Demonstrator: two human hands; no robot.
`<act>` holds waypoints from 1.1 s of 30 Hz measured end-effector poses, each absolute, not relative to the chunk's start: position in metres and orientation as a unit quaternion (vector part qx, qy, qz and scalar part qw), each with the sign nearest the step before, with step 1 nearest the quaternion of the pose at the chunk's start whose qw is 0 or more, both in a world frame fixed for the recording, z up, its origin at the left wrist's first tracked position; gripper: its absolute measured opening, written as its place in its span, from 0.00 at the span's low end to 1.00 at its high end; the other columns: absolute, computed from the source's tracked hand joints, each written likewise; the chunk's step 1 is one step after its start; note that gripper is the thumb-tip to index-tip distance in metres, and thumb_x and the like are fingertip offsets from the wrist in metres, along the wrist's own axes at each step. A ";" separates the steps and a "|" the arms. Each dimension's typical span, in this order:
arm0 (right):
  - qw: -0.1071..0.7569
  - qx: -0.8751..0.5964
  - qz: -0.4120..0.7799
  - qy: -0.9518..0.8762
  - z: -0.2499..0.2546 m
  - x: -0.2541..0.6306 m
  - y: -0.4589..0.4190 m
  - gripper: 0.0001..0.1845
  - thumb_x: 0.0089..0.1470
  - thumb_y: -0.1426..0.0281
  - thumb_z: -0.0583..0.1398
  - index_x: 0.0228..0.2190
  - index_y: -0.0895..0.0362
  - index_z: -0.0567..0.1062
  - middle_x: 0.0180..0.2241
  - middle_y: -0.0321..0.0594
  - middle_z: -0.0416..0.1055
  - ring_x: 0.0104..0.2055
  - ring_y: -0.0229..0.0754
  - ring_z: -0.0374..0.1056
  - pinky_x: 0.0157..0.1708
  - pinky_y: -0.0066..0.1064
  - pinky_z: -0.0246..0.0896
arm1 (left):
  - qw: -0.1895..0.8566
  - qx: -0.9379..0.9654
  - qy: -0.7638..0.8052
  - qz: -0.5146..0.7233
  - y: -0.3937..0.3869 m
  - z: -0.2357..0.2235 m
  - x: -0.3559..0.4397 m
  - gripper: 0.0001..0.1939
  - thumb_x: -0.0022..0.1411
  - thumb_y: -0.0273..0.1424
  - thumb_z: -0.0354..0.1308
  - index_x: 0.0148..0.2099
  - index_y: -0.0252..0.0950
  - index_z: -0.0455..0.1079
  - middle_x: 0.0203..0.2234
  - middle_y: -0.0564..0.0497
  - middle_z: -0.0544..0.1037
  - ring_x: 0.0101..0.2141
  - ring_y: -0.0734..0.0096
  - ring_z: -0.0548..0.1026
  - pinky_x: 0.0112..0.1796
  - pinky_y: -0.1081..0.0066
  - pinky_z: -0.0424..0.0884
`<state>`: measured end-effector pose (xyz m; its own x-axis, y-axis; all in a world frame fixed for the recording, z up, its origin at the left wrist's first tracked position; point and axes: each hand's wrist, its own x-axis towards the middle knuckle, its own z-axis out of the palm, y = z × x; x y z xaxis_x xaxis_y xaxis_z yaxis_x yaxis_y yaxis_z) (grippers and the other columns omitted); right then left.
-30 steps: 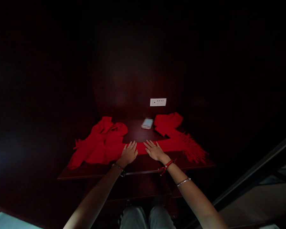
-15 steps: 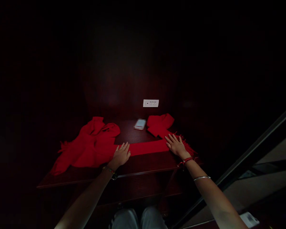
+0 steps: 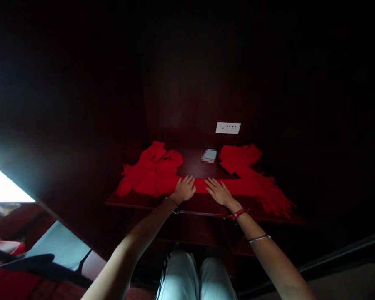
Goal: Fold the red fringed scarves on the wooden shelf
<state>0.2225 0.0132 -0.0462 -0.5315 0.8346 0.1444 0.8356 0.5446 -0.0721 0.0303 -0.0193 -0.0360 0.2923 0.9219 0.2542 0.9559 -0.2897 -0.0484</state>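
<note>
A red fringed scarf (image 3: 243,186) stretches across a dark wooden shelf (image 3: 203,204), its middle part in a flat narrow band. Bunched folds lie at its left end, and on the right there is another folded part with a loose fringe. My left hand (image 3: 185,189) rests flat on the band, fingers apart, beside the bunched folds. Flat on the same band, a short way to the right, lies my right hand (image 3: 219,192) with its fingers spread. Neither hand grips the cloth.
Behind the scarf lies a small pale blurred item (image 3: 209,156). A white socket plate (image 3: 228,128) is fixed to the dark back wall. Dark panels enclose the shelf. At the lower left are a pale grey surface (image 3: 61,243) and a red-rimmed container (image 3: 11,248).
My right hand has moved left along the band, closer to my left hand, uncovering the right fringe. The view has turned left, bringing the bright area at the left into sight.
</note>
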 end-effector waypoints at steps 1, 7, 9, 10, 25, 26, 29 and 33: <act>0.078 -0.478 -0.006 -0.875 -0.047 0.224 0.014 0.27 0.58 0.59 0.40 0.57 0.54 0.51 0.59 0.41 0.45 0.61 0.44 0.39 0.55 0.48 0.38 | 0.107 -0.798 -0.586 -0.089 -0.021 -0.032 0.027 0.24 0.63 0.38 0.38 0.58 0.34 0.55 0.57 0.44 0.57 0.56 0.59 0.54 0.53 0.55 0.49; 0.057 -0.485 -0.007 -0.873 -0.050 0.225 0.017 0.27 0.58 0.60 0.40 0.57 0.54 0.50 0.60 0.41 0.44 0.61 0.45 0.40 0.55 0.48 0.39 | 0.070 -0.803 -0.592 0.000 -0.032 0.011 -0.052 0.30 0.58 0.49 0.42 0.57 0.39 0.56 0.56 0.45 0.59 0.54 0.56 0.56 0.51 0.55 0.52; 0.049 -0.488 0.000 -0.871 -0.049 0.225 0.017 0.27 0.58 0.60 0.39 0.57 0.54 0.50 0.60 0.41 0.44 0.60 0.45 0.40 0.55 0.49 0.39 | 0.048 -0.794 -0.603 0.057 -0.037 0.021 -0.090 0.31 0.56 0.49 0.46 0.57 0.38 0.56 0.55 0.43 0.60 0.53 0.56 0.59 0.50 0.59 0.55; 0.045 -0.491 0.002 -0.870 -0.048 0.223 0.017 0.27 0.58 0.60 0.40 0.57 0.55 0.51 0.59 0.42 0.44 0.60 0.46 0.40 0.55 0.49 0.39 | 0.045 -0.797 -0.598 0.075 -0.039 0.024 -0.106 0.30 0.57 0.48 0.46 0.57 0.37 0.56 0.54 0.42 0.60 0.52 0.58 0.60 0.49 0.62 0.56; 0.235 -0.293 0.016 -0.927 -0.030 0.139 -0.010 0.22 0.53 0.71 0.52 0.51 0.63 0.62 0.51 0.51 0.61 0.54 0.44 0.56 0.52 0.37 0.52 | 0.220 -0.845 -0.487 -0.008 -0.037 0.033 -0.139 0.20 0.54 0.19 0.47 0.47 0.39 0.66 0.43 0.47 0.70 0.45 0.67 0.66 0.47 0.66 0.57; 0.229 -0.297 0.011 -0.927 -0.031 0.136 -0.010 0.20 0.53 0.73 0.51 0.49 0.63 0.64 0.49 0.50 0.64 0.52 0.43 0.59 0.51 0.35 0.54 | 0.219 -0.844 -0.490 0.000 -0.035 0.032 -0.145 0.21 0.52 0.17 0.46 0.47 0.39 0.66 0.43 0.47 0.70 0.46 0.67 0.65 0.48 0.65 0.57; 0.216 -0.307 -0.009 -0.927 -0.035 0.134 -0.011 0.17 0.53 0.77 0.50 0.45 0.61 0.68 0.45 0.48 0.68 0.48 0.42 0.63 0.48 0.32 0.57 | 0.217 -0.833 -0.509 0.018 -0.032 0.028 -0.163 0.20 0.51 0.17 0.46 0.45 0.38 0.67 0.42 0.47 0.71 0.45 0.67 0.66 0.47 0.64 0.58; 0.205 -0.327 -0.015 -0.922 -0.036 0.137 -0.009 0.17 0.53 0.80 0.50 0.43 0.59 0.69 0.43 0.47 0.70 0.45 0.41 0.66 0.45 0.30 0.59 | 0.224 -0.816 -0.533 -0.009 -0.033 0.031 -0.182 0.13 0.54 0.21 0.45 0.39 0.35 0.68 0.37 0.46 0.72 0.41 0.67 0.69 0.47 0.62 0.58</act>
<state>0.1367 -0.0088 -0.0360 -0.7014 0.5975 0.3887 0.6102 0.7852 -0.1059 -0.1820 -0.0332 0.0306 0.4310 0.8663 0.2525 0.8740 -0.3310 -0.3558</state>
